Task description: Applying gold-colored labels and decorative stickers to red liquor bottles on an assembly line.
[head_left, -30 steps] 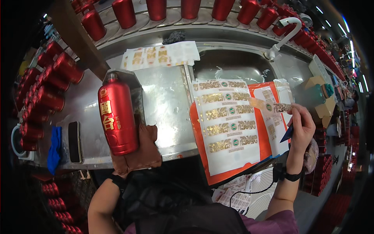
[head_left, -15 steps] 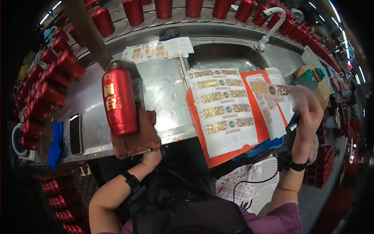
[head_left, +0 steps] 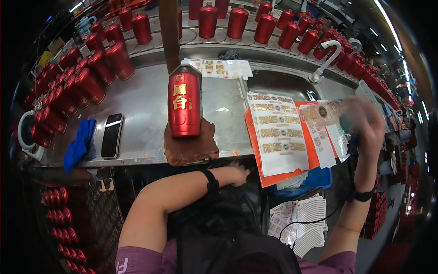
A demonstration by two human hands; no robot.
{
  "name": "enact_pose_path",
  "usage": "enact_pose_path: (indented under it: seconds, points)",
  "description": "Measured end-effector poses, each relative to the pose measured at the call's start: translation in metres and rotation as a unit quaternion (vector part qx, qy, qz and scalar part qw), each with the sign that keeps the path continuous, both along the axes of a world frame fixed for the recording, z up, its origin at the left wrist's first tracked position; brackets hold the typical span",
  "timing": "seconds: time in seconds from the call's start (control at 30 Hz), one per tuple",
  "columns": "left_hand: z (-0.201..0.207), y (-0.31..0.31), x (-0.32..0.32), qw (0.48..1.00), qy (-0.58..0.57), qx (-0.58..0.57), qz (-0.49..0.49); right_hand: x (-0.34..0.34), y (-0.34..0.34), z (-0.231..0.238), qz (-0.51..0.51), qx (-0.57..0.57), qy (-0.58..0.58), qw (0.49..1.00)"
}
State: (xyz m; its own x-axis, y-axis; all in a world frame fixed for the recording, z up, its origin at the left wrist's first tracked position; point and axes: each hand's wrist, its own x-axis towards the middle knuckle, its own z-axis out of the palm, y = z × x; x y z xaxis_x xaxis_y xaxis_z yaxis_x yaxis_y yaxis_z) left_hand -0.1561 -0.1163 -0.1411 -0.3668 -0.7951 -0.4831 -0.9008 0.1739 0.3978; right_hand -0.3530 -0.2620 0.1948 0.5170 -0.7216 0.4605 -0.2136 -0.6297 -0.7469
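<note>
Progress, largest item first: the white sheet (head_left: 283,164), left of my right hand (head_left: 367,121), looks partly used, in my judgement: strips remain on its upper part, with a bare stretch below. The red bottle (head_left: 185,114), beyond and left of my left hand (head_left: 237,174), lies cap away from me on a brown cloth (head_left: 191,153); gold characters done on its upper face, no strip seen there. The clear gold-patterned strip (head_left: 322,112) is off the sheet, one end at my right fingers; cannot tell if its far end touches the papers beneath. Hands well apart: right pinches the strip (blurred), left is below the counter edge, fingers loosely parted, nothing seen in them. Counts, same order: metal counter (head_left: 141,100), one, ahead of both hands; sink (head_left: 273,84), one, beyond and left of my right hand; tap (head_left: 326,65), one, beyond that hand; orange folder (head_left: 312,150), one, under the sheet; red bottle, one, near my left hand, the other bottles (head_left: 207,23) farther off too many to count; brown cloth, one; blue cloth (head_left: 80,144) and phone (head_left: 112,136), one each, left of my left hand; strips, five on the sheet plus one in my right hand.
</note>
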Motion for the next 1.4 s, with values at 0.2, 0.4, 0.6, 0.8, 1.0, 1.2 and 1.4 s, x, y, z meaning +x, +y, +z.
enact_pose_path:
  seconds: [0.2, 0.4, 0.6, 0.8, 1.0, 1.2, 1.4]
  points:
    - [0.063, 0.025, 0.056, 0.95, 0.313, -0.014, 0.018, 0.065, -0.088, -0.024, 0.034, 0.099, 0.018, 0.994]
    - [0.159, 0.106, 0.158, 0.856, 0.496, 0.068, 0.131, 0.136, -0.195, -0.111, 0.005, 0.264, 0.038, 0.964]
    - [0.192, 0.181, 0.244, 0.695, 0.671, -0.055, 0.253, 0.16, -0.278, -0.195, -0.014, 0.302, 0.122, 0.945]
    - [0.155, 0.207, 0.278, 0.533, 0.649, -0.277, 0.467, 0.133, -0.305, -0.248, -0.257, 0.004, 0.547, 0.797]
    - [0.16, 0.186, 0.293, 0.525, 0.66, -0.28, 0.46, 0.136, -0.255, -0.181, -0.184, 0.005, 0.43, 0.884]
    - [0.199, 0.118, 0.264, 0.608, 0.561, -0.377, 0.416, 0.178, -0.12, -0.066, -0.069, -0.098, 0.307, 0.944]
    - [0.243, 0.037, 0.248, 0.733, 0.416, -0.459, 0.282, 0.219, 0.011, 0.002, 0.029, -0.083, 0.238, 0.967]
